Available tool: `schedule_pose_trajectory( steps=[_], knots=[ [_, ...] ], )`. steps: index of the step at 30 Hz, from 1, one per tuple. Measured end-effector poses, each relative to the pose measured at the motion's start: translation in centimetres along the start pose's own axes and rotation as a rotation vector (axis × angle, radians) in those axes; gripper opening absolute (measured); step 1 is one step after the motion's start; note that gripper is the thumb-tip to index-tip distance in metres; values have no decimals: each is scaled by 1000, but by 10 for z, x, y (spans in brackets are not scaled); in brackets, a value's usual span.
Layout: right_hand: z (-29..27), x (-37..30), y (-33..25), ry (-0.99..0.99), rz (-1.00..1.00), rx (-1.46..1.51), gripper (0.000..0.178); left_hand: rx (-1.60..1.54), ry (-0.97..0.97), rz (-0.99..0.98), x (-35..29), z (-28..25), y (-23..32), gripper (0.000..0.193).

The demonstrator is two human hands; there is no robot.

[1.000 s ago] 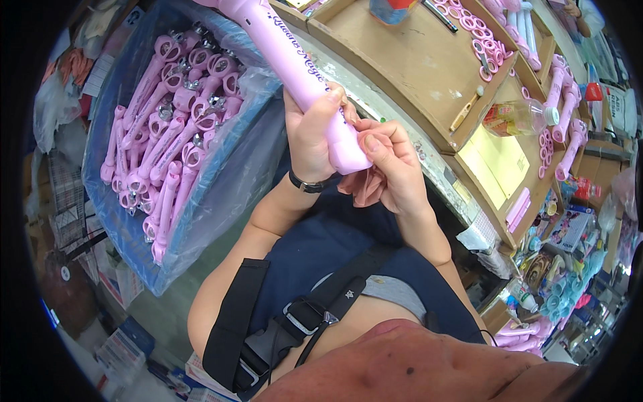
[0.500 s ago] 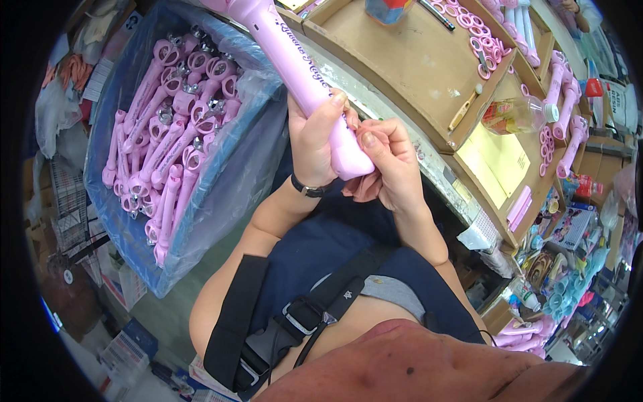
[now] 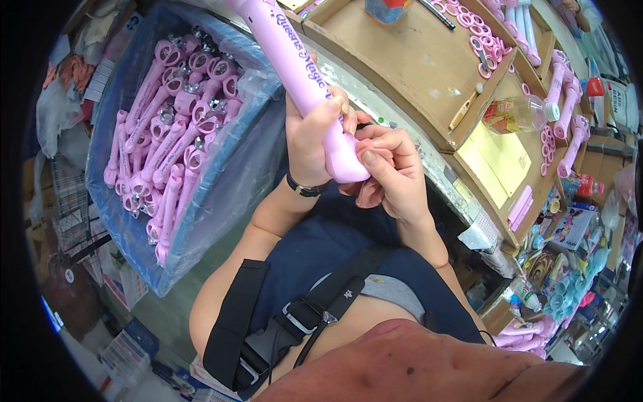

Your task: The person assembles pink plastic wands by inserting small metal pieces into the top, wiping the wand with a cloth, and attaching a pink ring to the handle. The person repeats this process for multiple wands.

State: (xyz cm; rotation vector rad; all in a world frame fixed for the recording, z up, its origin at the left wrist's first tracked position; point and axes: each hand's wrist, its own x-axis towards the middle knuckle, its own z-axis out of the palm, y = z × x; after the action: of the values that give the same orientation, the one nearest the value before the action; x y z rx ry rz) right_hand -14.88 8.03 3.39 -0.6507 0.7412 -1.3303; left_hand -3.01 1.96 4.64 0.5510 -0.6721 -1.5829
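Head camera, and we have our left hand curled snugly around a pink plastic wand, which slants up and away from our lap, near the table. Our right hand, fingers bunched together, pinches a salmon-coloured cloth at the wand's near end! Off to our left we've a blue plastic bag loaded with pink wands, while pink rings lie over to our right.

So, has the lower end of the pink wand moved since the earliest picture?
Yes: against the wooden tray, the pink wand's lower end sits a little lower in view, toward the navy clothing.
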Motion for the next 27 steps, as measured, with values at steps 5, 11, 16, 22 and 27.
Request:
schedule_pose_trajectory(
  steps=[5,11,16,22,27],
  knots=[
    [-3,13,16,172,-143,-104,12,-36,-130,46,-4,1,-4,72],
    [-18,10,2,264,-114,93,20,-65,-57,76,2,-3,-1,65],
    [-14,-4,-7,230,-128,-31,20,-131,86,12,2,0,0,60],
    [-2,-12,-9,216,-178,-74,18,-133,152,-19,1,3,-1,43],
    [9,-15,7,-49,-273,-459,19,-50,161,29,3,6,-12,34]
  ],
)
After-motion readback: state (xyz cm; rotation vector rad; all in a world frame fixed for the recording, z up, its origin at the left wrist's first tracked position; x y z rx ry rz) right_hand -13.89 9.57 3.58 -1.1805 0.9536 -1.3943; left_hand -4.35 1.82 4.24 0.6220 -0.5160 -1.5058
